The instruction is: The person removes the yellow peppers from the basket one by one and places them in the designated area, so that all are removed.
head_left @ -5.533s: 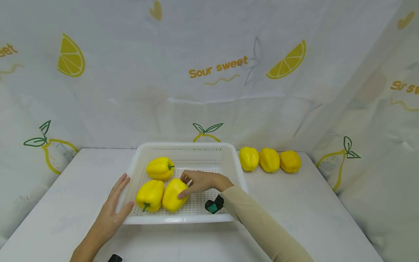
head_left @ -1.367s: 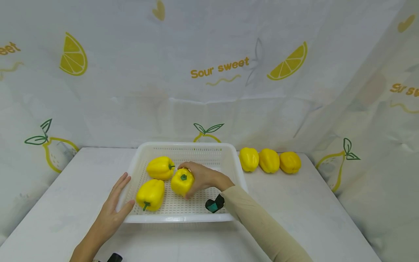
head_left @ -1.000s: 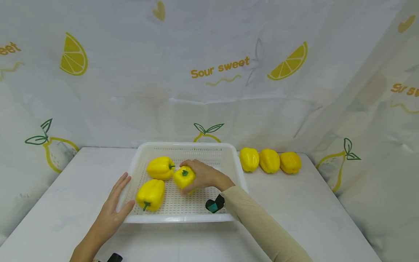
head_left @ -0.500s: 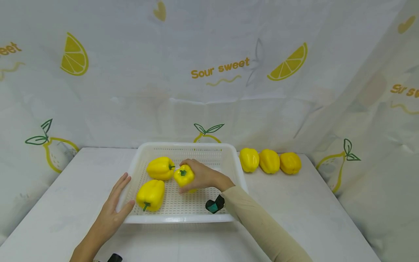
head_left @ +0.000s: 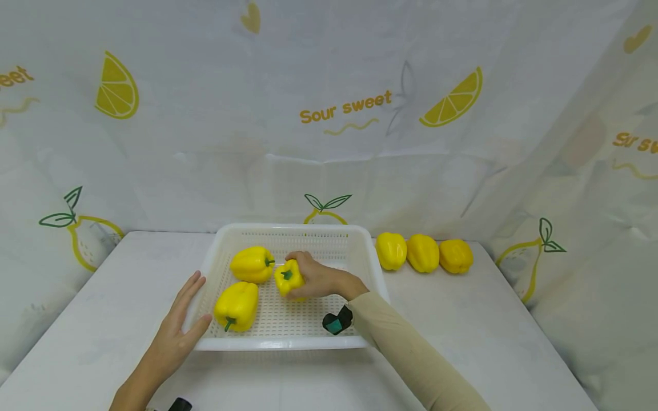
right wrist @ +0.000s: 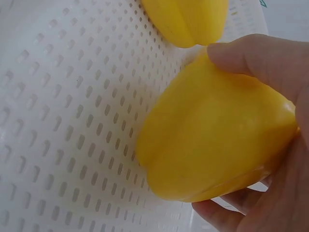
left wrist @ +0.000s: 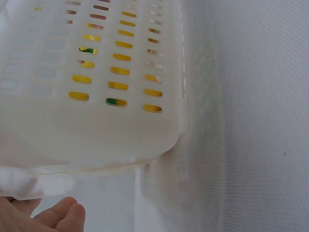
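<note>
In the head view, my right hand (head_left: 325,279) grips a yellow bell pepper (head_left: 288,275) inside a white perforated basket (head_left: 283,343). Its green stem faces the head camera. Up close in the right wrist view, thumb and fingers curl round the smooth pepper (right wrist: 207,135) above the holed floor; whether it touches the floor is unclear. Two more yellow bell peppers lie at the basket's left side, one at the back (head_left: 251,264) and one in front (head_left: 236,307). My left hand (head_left: 177,331) rests with extended fingers along the basket's left rim.
Outside the basket, to its right, three yellow bell peppers (head_left: 423,253) stand in a row at the back of the white table (head_left: 447,319). A small black and teal piece (head_left: 336,321) shows by the right sleeve. A lemon-print curtain (head_left: 329,160) hangs behind.
The right hand has taken hold of the pepper that lay beside the front left one, moved it back and right, and turned its stem toward the head camera. The left hand stays put.
</note>
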Demonstrator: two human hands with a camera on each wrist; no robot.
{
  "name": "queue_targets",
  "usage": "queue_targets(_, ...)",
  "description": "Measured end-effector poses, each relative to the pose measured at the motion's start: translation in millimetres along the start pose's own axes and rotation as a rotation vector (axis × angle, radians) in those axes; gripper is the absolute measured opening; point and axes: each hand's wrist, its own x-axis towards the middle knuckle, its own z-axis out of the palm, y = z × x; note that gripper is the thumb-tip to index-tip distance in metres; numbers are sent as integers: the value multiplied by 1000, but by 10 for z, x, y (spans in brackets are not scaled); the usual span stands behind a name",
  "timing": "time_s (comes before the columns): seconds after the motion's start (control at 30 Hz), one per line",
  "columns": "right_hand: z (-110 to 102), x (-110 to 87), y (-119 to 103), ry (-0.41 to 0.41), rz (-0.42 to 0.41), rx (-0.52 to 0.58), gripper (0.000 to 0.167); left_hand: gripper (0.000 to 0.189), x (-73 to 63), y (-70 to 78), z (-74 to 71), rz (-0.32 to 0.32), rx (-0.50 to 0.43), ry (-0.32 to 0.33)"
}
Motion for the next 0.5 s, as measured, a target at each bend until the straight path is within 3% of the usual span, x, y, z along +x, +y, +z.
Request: queue_targets(0.5,-24,19,6,10,-41,-90,74,69,1,7,1,-8,-10,-2)
